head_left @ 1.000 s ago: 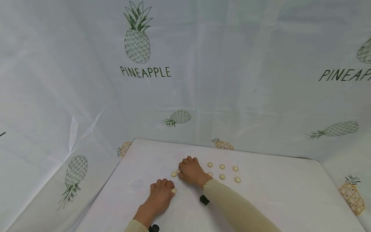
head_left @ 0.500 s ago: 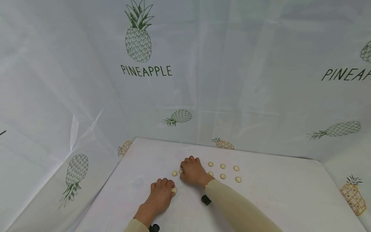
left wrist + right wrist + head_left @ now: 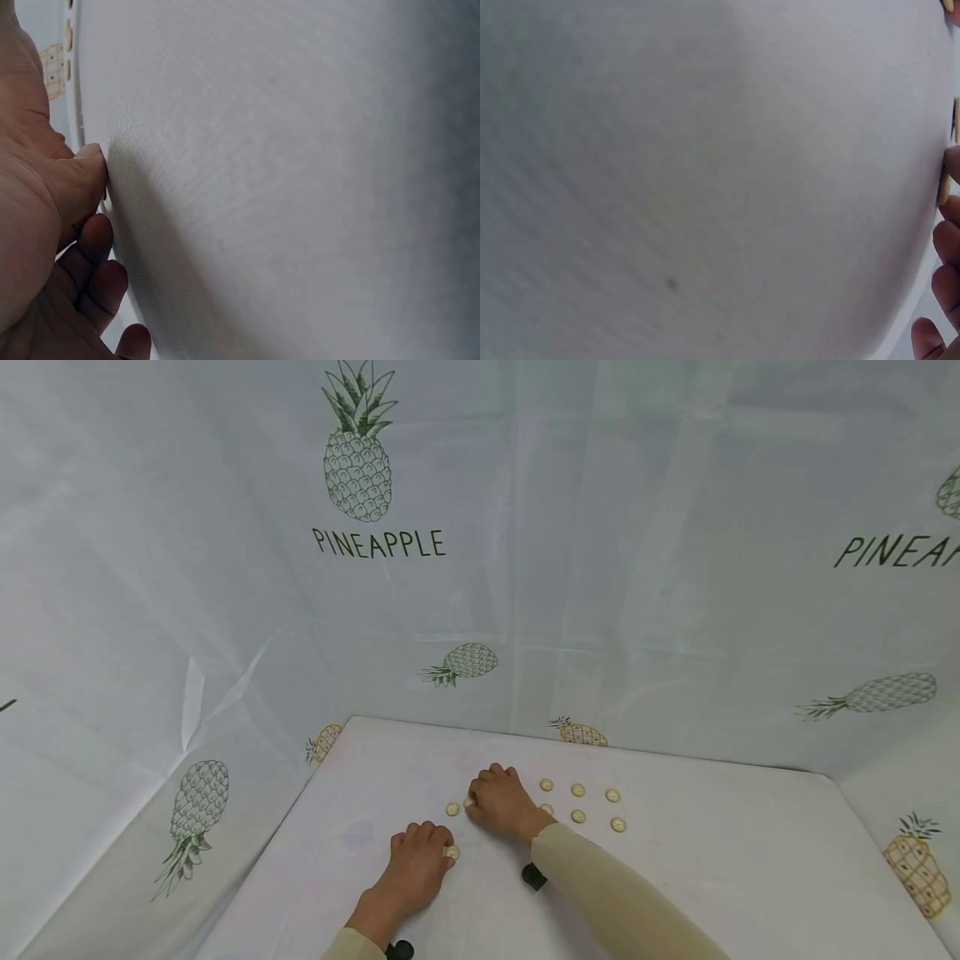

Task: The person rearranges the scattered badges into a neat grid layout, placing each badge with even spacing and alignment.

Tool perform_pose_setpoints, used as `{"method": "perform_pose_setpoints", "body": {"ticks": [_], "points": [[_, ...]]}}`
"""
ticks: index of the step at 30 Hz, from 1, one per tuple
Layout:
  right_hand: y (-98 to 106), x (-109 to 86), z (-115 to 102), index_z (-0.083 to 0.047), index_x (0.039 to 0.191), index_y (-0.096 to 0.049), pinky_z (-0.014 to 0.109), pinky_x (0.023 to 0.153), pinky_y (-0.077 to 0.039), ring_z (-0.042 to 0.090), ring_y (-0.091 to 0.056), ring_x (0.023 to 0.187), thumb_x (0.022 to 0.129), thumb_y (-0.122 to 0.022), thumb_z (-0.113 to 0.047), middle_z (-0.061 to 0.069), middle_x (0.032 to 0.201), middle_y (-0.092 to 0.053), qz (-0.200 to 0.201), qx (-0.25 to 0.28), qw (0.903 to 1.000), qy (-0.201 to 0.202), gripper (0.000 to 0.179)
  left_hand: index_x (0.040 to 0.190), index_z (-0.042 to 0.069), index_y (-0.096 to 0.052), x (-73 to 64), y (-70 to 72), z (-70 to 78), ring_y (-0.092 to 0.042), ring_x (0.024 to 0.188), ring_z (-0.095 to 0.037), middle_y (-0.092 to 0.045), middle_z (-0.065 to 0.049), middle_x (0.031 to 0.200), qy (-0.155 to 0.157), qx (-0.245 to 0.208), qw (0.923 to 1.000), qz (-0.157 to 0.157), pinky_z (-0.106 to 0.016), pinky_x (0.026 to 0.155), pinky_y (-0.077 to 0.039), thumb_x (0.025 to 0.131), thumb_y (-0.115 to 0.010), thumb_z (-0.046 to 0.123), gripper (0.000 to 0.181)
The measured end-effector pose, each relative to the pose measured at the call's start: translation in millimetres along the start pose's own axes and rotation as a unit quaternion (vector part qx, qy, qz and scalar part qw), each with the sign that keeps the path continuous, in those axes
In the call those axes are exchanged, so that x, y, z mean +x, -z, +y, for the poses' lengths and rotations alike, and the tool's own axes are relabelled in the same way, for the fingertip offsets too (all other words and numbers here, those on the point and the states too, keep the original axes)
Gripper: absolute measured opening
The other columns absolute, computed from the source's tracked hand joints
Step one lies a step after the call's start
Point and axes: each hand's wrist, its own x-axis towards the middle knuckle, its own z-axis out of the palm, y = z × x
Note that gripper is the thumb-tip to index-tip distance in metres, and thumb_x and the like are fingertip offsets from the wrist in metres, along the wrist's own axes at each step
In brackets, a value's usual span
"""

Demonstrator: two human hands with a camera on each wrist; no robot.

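You had nine flat, round, pale-yellow discs [image 3: 577, 816] at the white bench [image 3: 720, 868]: six in two rows rightward, one loose disc [image 3: 452, 809]. Your left hand [image 3: 416, 864], knuckles up, pinched one; your right hand [image 3: 501, 799], reaching farther forward, pinched another.

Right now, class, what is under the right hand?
White table; also a pale disc, partly covered, pinched by the right hand. Anything else beneath is hidden.
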Motion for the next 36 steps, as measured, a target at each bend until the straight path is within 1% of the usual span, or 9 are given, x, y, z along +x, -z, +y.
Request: {"method": "perform_pose_setpoints", "body": {"ticks": [3, 8, 11, 15, 21, 25, 28, 31, 36], "points": [[-2.4, 0.5, -0.4, -0.02, 0.087, -0.069, 0.038, 0.087, -0.043, 0.014, -0.048, 0.088, 0.097, -0.072, -0.033, -0.008, 0.087, -0.062, 0.015, -0.01, 0.9998, 0.002, 0.016, 0.109, 0.017, -0.062, -0.2, -0.7, -0.4, -0.048, 0.095, -0.019, -0.056, 0.003, 0.102, 0.0, -0.003, 1.0, 0.002, -0.05, 0.089, -0.041, 0.099, -0.074, 0.024, 0.018], [-8.0, -0.3, 1.3, -0.02, 0.075, -0.056, 0.038, 0.084, -0.042, 0.015, -0.045, 0.083, 0.092, -0.068, -0.033, -0.007, 0.078, -0.054, 0.04, -0.068, 0.9968, 0.013, 0.025, 0.109, 0.018, -0.061, 0.8, -2.3, 0.0, -0.047, 0.095, -0.019, -0.056, 0.003, 0.102, -0.001, -0.005, 1.0, 0.001, -0.049, 0.088, -0.041, 0.099, -0.074, 0.025, 0.018], [-8.5, -3.9, 3.1, -0.019, 0.074, -0.055, 0.038, 0.084, -0.042, 0.016, -0.045, 0.083, 0.092, -0.067, -0.039, -0.005, 0.078, -0.053, 0.055, -0.106, 0.9927, 0.017, 0.029, 0.11, 0.018, -0.061, 2.0, -5.4, 0.0, -0.048, 0.097, -0.02, -0.057, 0.002, 0.103, 0.0, -0.006, 1.0, -0.007, -0.05, 0.089, -0.041, 0.1, -0.073, 0.026, 0.018], [-5.8, -10.0, 4.7, -0.017, 0.078, -0.059, 0.039, 0.085, -0.043, 0.018, -0.049, 0.086, 0.093, -0.067, -0.045, -0.003, 0.081, -0.057, 0.078, -0.134, 0.9877, 0.018, 0.033, 0.111, 0.017, -0.062, 2.4, -6.8, -0.4, -0.049, 0.099, -0.021, -0.059, 0.001, 0.106, 0.003, -0.009, 0.9999, -0.014, -0.054, 0.092, -0.042, 0.1, -0.073, 0.027, 0.018], [4.2, -21.0, 3.9, -0.015, 0.089, -0.067, 0.039, 0.089, -0.045, 0.018, -0.052, 0.091, 0.095, -0.067, -0.047, -0.003, 0.089, -0.061, 0.088, -0.13, 0.9875, 0.012, 0.033, 0.11, 0.016, -0.064, 2.1, -5.4, -3.0, -0.05, 0.098, -0.02, -0.06, -0.001, 0.106, 0.014, -0.012, 0.9998, -0.011, -0.056, 0.093, -0.042, 0.097, -0.075, 0.025, 0.019], [10.5, -33.7, 4.7, -0.014, 0.093, -0.071, 0.035, 0.083, -0.045, 0.017, -0.052, 0.087, 0.096, -0.068, -0.046, -0.003, 0.087, -0.06, 0.111, -0.118, 0.9866, 0.014, 0.032, 0.11, 0.017, -0.063, 2.3, -3.8, -2.4, -0.051, 0.101, -0.022, -0.061, -0.001, 0.107, 0.024, -0.023, 0.9993, -0.02, -0.059, 0.097, -0.041, 0.098, -0.075, 0.025, 0.019], [13.0, -43.4, 7.2, -0.014, 0.092, -0.071, 0.033, 0.078, -0.044, 0.017, -0.052, 0.083, 0.093, -0.071, -0.044, -0.004, 0.083, -0.059, 0.142, -0.115, 0.983, 0.02, 0.03, 0.111, 0.017, -0.063, 2.7, -5.0, -2.7, -0.051, 0.102, -0.023, -0.061, -0.002, 0.108, 0.025, -0.025, 0.9991, -0.023, -0.061, 0.098, -0.041, 0.098, -0.074, 0.025, 0.019], [14.5, -51.5, 11.4, -0.015, 0.088, -0.07, 0.032, 0.077, -0.044, 0.016, -0.052, 0.081, 0.091, -0.073, -0.043, -0.004, 0.081, -0.059, 0.169, -0.117, 0.9785, 0.022, 0.029, 0.111, 0.017, -0.063, 3.4, -7.8, -3.8, -0.052, 0.102, -0.024, -0.061, -0.002, 0.109, 0.023, -0.018, 0.9994, -0.018, -0.061, 0.096, -0.042, 0.098, -0.075, 0.025, 0.019], [18.4, -64.7, 19.7, -0.015, 0.087, -0.068, 0.033, 0.078, -0.043, 0.017, -0.051, 0.082, 0.091, -0.071, -0.042, -0.003, 0.081, -0.058, 0.175, -0.126, 0.9763, 0.02, 0.028, 0.11, 0.017, -0.064, 3.0, -7.2, -1.9, -0.053, 0.103, -0.024, -0.062, -0.002, 0.109, 0.027, -0.012, 0.9995, -0.014, -0.061, 0.096, -0.043, 0.097, -0.076, 0.025, 0.02]]}}
